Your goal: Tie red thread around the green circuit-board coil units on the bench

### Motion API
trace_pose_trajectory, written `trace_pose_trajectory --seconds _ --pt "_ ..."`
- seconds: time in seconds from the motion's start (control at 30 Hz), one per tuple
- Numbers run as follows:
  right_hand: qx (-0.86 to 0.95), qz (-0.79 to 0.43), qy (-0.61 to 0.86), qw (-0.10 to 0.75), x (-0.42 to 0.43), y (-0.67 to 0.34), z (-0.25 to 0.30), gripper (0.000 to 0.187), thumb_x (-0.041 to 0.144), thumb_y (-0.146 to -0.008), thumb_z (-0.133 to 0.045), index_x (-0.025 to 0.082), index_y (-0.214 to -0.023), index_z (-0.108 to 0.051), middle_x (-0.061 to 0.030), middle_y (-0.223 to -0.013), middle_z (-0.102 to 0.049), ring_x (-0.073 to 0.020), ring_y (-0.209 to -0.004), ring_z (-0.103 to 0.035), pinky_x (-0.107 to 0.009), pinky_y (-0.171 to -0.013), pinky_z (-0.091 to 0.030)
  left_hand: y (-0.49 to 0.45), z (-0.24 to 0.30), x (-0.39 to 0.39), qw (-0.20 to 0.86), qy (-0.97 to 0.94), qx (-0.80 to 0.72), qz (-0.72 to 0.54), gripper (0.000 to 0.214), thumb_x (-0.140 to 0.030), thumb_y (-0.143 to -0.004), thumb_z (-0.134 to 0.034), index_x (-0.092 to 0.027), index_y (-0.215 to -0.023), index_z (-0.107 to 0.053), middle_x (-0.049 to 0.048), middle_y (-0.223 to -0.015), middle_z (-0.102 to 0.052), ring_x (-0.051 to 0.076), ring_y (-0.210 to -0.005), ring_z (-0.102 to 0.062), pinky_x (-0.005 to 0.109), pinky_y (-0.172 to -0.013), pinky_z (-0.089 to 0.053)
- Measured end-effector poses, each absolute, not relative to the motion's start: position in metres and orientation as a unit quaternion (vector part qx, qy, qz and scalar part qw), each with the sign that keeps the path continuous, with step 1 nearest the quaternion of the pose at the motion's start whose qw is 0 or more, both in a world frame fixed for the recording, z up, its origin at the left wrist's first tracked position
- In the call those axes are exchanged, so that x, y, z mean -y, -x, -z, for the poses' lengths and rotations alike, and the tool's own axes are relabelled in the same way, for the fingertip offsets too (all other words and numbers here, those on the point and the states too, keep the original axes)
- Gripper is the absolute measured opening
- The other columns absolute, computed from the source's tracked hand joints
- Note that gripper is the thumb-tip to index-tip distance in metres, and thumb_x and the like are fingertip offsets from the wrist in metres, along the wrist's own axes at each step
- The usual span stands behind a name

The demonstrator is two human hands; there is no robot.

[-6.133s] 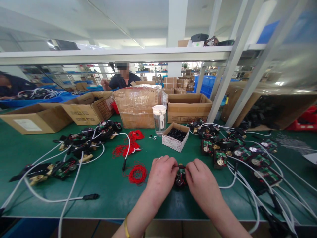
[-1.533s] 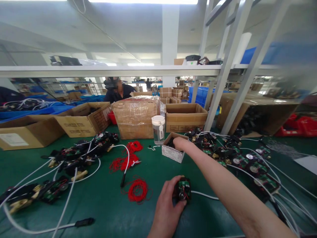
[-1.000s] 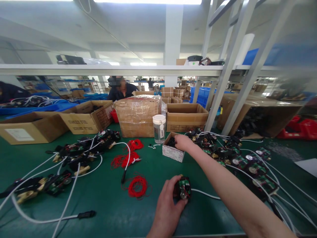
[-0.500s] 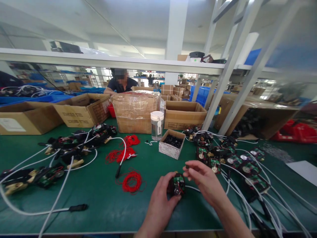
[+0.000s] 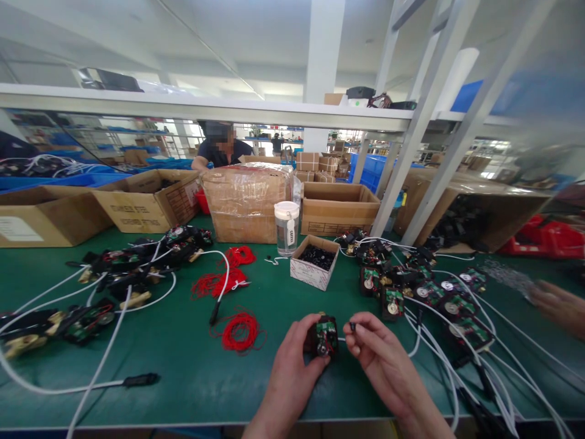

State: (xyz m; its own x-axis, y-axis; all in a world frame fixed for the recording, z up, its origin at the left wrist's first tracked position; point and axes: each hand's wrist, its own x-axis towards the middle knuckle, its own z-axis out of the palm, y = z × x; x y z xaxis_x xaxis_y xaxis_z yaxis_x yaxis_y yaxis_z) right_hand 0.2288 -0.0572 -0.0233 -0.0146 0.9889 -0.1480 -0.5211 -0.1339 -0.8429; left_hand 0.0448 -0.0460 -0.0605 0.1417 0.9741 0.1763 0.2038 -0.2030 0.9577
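Observation:
My left hand (image 5: 297,360) grips a small black housing with a green circuit board (image 5: 326,332) inside, its open side facing up. A white cable runs from its right side. Just to the right, my right hand (image 5: 381,356) pinches a small black part (image 5: 352,327) between thumb and fingers, apart from the housing. Beyond both hands stands a small white carton (image 5: 312,277) filled with similar-looking small black parts.
Wired circuit-board units (image 5: 429,292) lie at the right, more units (image 5: 121,262) at the left. Red wire coils (image 5: 240,332) lie left of my hands. Behind are a lidded cup (image 5: 286,228) and cardboard boxes (image 5: 247,204). Another person's hand (image 5: 557,305) is at far right.
My right hand has moved slightly down and right, turning the small black part upward. My left hand still holds the housing. Another person's hand has come in at the right edge.

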Motion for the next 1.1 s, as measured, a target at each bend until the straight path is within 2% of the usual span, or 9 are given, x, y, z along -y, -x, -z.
trace_pose_trajectory --seconds 0.17,0.3,0.47,0.57,0.63,0.77,0.83,1.0,1.1 --pt "0.382 -0.594 0.455 0.542 0.06 -0.234 0.024 0.037 0.045 -0.072 -0.088 0.022 -0.098 -0.077 -0.0055 -0.088 -0.074 -0.0159 -0.075 -0.065 -0.026 -0.066 -0.048 -0.044 0.062 0.047 0.424 -0.628 -0.468 -0.455 0.07 0.0 -0.071 -0.064 -0.033 -0.132 -0.058 0.0012 -0.13 -0.065 0.021 -0.114 -0.065 0.035 -0.1 -0.053" --pt "0.455 -0.541 0.506 0.495 0.061 -0.238 0.022 0.038 0.052 -0.072 -0.086 0.02 -0.087 -0.071 -0.0061 -0.085 -0.075 -0.0186 -0.074 -0.069 -0.027 -0.063 -0.05 -0.044 0.061 0.047 0.422 -0.629 -0.469 -0.454 0.071 0.0 -0.07 -0.064 -0.034 -0.132 -0.059 0.0001 -0.13 -0.065 0.021 -0.114 -0.064 0.034 -0.1 -0.053" --pt "0.519 -0.5 0.533 0.443 0.063 -0.236 0.022 0.048 0.066 -0.077 -0.074 0.02 -0.079 -0.061 -0.0012 -0.067 -0.068 -0.0143 -0.049 -0.061 -0.024 -0.047 -0.042 -0.044 0.059 0.048 0.42 -0.629 -0.475 -0.45 0.07 0.001 -0.071 -0.064 -0.033 -0.133 -0.059 0.0016 -0.13 -0.065 0.021 -0.114 -0.065 0.036 -0.101 -0.052" --pt "0.533 -0.484 0.536 0.441 0.063 -0.231 0.026 0.048 0.068 -0.078 -0.072 0.021 -0.077 -0.06 0.0026 -0.063 -0.063 -0.0111 -0.043 -0.055 -0.023 -0.044 -0.039 -0.044 0.057 0.049 0.421 -0.628 -0.477 -0.448 0.07 0.001 -0.071 -0.064 -0.032 -0.132 -0.06 0.0022 -0.129 -0.065 0.022 -0.115 -0.064 0.037 -0.102 -0.052" --pt "0.535 -0.489 0.533 0.437 0.063 -0.228 0.028 0.047 0.067 -0.078 -0.073 0.021 -0.078 -0.062 0.0023 -0.06 -0.062 -0.0129 -0.046 -0.057 -0.024 -0.046 -0.041 -0.044 0.056 0.049 0.42 -0.629 -0.476 -0.448 0.069 0.001 -0.071 -0.064 -0.032 -0.131 -0.06 0.0026 -0.129 -0.065 0.022 -0.116 -0.064 0.038 -0.103 -0.052" --pt "0.524 -0.51 0.524 0.437 0.064 -0.223 0.026 0.049 0.068 -0.079 -0.071 0.02 -0.092 -0.067 -0.0054 -0.07 -0.073 -0.0189 -0.06 -0.067 -0.029 -0.057 -0.051 -0.044 0.056 0.049 0.421 -0.629 -0.471 -0.453 0.068 0.0 -0.073 -0.063 -0.033 -0.132 -0.06 0.0022 -0.128 -0.065 0.021 -0.115 -0.064 0.037 -0.102 -0.052" --pt "0.52 -0.512 0.526 0.437 0.065 -0.222 0.025 0.051 0.068 -0.078 -0.072 0.02 -0.094 -0.067 -0.0073 -0.072 -0.075 -0.0193 -0.06 -0.067 -0.03 -0.058 -0.052 -0.044 0.056 0.05 0.424 -0.626 -0.468 -0.457 0.068 0.0 -0.073 -0.062 -0.033 -0.132 -0.06 0.0021 -0.127 -0.066 0.021 -0.113 -0.065 0.036 -0.101 -0.053" --pt "0.514 -0.473 0.558 0.448 0.065 -0.215 0.032 0.05 0.071 -0.077 -0.071 0.021 -0.084 -0.066 -0.0032 -0.06 -0.069 -0.0182 -0.053 -0.063 -0.027 -0.05 -0.045 -0.044 0.055 0.049 0.422 -0.626 -0.468 -0.459 0.068 0.0 -0.071 -0.065 -0.033 -0.131 -0.061 0.0023 -0.125 -0.067 0.022 -0.113 -0.065 0.037 -0.101 -0.052" --pt "0.532 -0.42 0.585 0.446 0.062 -0.21 0.038 0.049 0.072 -0.078 -0.069 0.022 -0.08 -0.066 0.0003 -0.055 -0.063 -0.0163 -0.049 -0.058 -0.027 -0.051 -0.043 -0.043 0.055 0.049 0.422 -0.629 -0.467 -0.457 0.067 -0.001 -0.072 -0.065 -0.033 -0.13 -0.062 0.0024 -0.125 -0.067 0.022 -0.114 -0.065 0.038 -0.102 -0.052"
